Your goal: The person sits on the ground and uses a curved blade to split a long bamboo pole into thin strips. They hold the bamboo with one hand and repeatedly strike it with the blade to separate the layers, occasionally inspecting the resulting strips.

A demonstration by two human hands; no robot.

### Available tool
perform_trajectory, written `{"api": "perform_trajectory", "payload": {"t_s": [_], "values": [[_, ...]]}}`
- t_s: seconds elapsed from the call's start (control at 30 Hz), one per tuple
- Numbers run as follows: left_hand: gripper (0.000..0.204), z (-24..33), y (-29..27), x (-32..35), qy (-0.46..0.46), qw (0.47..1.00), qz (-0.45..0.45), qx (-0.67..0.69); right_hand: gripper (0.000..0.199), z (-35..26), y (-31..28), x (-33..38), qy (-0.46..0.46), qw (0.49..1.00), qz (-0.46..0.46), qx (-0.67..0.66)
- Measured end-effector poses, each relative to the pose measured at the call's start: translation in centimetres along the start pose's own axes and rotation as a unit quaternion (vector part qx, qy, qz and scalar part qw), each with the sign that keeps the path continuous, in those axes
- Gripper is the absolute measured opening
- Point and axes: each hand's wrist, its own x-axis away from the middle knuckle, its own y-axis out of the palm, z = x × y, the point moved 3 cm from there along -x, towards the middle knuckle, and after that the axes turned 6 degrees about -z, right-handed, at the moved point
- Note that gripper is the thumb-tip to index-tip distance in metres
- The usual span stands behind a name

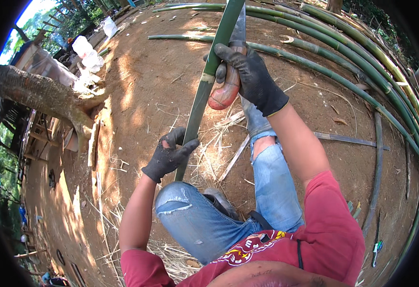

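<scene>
A long split bamboo strip [196,112], green on its upper part, runs from beside my bent left knee up past the top of the view. My left hand [167,154], in a dark glove with a worn hole, is closed round its lower part. Farther up, my gloved right hand [255,76] grips the reddish wooden handle [226,94] of a machete. Its blade [240,28] points away from me, close along the right side of the strip. Fingers of the right hand also reach over onto the strip, near a pale node. The strip hides part of those fingers.
Several green bamboo poles [324,60] lie curved across the far and right ground. Pale shavings [214,148] litter the dirt between my legs. A tree trunk [42,91] stands at left, with white bags [89,55] behind it. A dark pole [376,167] lies at right.
</scene>
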Motion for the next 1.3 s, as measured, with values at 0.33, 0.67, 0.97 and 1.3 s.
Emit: {"api": "perform_trajectory", "payload": {"t_s": [0.33,0.67,0.97,1.3], "values": [[0.038,10.6,-5.5,-3.8,0.155,0.95,0.263,0.061,0.032,3.4,4.2,0.2,0.124,0.982,-0.09,0.109],[0.025,6.6,-8.4,3.8,0.165,0.88,0.419,0.152,0.036,7.7,10.9,1.8,0.145,0.901,-0.208,0.351],[0.037,3.1,-9.8,10.3,0.226,0.778,0.533,0.246,0.034,11.8,3.4,8.5,0.158,0.937,0.004,0.313],[0.035,4.0,1.3,13.5,0.134,0.836,0.524,0.089,0.03,17.2,2.3,18.5,0.328,0.94,0.068,0.064]]}}
